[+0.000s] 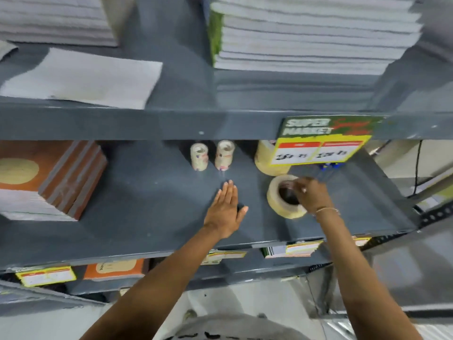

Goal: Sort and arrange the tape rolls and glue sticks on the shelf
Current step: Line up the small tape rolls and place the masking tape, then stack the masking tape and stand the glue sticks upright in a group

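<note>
Grey metal shelf (147, 204) in a shop, seen from above, both bare forearms reaching in. Left hand (225, 212) lies flat, palm down on the shelf board, fingers straight and together, holding nothing. Right hand (310, 196) grips a wide roll of clear packing tape (284, 200), fingers hooked into its dark core (slightly blurred); the roll tilts on the board just right of the left hand, apart from it. Thin bracelet (327, 210) on the right wrist. Behind the held roll, a bigger cream tape roll (266, 158), partly hidden by a yellow price tag (318, 149) hung from the upper shelf. Farther back, ahead of the left fingertips, two small stacks of narrow clear tape rolls (212, 155) stand side by side. Orange-covered notebook stack (49, 177) at far left. Upper shelf holds white paper stacks (313, 33).
</note>
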A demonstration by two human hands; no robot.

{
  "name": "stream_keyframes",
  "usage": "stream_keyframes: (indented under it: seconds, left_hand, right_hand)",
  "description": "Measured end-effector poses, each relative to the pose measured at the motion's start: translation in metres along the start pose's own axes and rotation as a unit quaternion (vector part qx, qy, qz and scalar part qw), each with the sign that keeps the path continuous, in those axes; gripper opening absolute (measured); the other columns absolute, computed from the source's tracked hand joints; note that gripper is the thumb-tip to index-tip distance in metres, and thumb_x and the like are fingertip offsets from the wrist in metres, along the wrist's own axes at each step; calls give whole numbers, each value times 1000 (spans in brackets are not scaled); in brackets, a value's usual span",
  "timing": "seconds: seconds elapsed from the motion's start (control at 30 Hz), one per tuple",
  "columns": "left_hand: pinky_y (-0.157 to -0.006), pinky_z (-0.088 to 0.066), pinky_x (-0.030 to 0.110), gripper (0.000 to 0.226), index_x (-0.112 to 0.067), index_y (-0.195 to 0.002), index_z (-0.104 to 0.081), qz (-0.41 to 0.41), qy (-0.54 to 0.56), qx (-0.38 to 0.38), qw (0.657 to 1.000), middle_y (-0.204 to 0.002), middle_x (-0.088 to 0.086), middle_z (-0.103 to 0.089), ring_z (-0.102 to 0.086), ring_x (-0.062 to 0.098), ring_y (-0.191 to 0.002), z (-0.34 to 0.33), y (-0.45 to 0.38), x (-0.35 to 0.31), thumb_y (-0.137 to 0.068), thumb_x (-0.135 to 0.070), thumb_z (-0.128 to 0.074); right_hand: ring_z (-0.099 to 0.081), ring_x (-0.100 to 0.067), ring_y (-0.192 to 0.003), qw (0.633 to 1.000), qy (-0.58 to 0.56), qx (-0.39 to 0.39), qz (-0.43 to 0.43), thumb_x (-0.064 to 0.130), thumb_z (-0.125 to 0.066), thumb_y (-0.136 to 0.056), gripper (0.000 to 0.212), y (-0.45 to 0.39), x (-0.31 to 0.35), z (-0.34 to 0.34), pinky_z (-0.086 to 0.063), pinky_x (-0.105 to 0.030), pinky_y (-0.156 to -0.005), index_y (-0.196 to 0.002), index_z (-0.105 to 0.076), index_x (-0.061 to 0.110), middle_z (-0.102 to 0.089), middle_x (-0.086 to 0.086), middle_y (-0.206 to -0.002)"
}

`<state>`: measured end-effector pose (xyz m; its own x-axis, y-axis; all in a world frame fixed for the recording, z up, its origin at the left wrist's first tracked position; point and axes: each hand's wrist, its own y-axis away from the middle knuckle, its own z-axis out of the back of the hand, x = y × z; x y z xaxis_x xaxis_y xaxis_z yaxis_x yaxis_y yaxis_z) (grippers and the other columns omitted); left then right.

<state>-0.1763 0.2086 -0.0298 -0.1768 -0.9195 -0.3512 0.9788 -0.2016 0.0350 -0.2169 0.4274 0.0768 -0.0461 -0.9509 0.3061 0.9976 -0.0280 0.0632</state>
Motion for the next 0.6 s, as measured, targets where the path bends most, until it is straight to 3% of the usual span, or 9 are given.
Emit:
stream_keyframes:
  seconds: [0.13,0.23,0.33,0.47,0.6]
  left_hand:
    - [-120,6,34,66,2,-149,-1,1,-19,2,1000,-160,17,6,8,26,-148,-11,-36,-43,-102,-39,-20]
    - [-121,4,36,62,3,-148,-2,51,-17,-5,999,-160,18,3,6,27,-148,-18,-51,-59,-102,-35,-19]
    - [-121,2,37,60,3,-148,-2,89,-39,-31,995,-160,18,2,5,27,-148,-28,-54,-71,-102,-33,-17]
    - [-121,-1,35,60,-1,-150,-7,104,-44,-57,992,-161,13,-3,1,25,-149,-32,-52,-71,-102,-34,-21]
    - [-121,-1,34,60,-6,-151,-9,117,-49,-68,990,-161,9,-5,0,23,-149,-33,-52,-72,-101,-37,-23]
  right_hand:
    - [-58,-32,-115,990,26,126,62,35,-55,-92,37,17,-9,-21,-43,-33,-94,-118,-62,10,-62,-16,-126]
    - [-60,-30,-110,989,56,97,94,44,-54,-89,41,17,-17,-28,-44,-31,-87,-112,-63,11,-65,-15,-120]
    - [-56,-32,-115,984,63,102,131,53,-56,-84,55,13,-27,-27,-45,-35,-90,-120,-59,11,-61,-15,-126]
    - [-50,-34,-122,971,126,120,167,38,-66,-83,60,12,-35,-33,-39,-38,-101,-129,-50,4,-52,-17,-134]
    - [-46,-37,-124,961,149,107,206,28,-61,-88,53,16,-40,-37,-33,-39,-108,-129,-47,-3,-50,-21,-134]
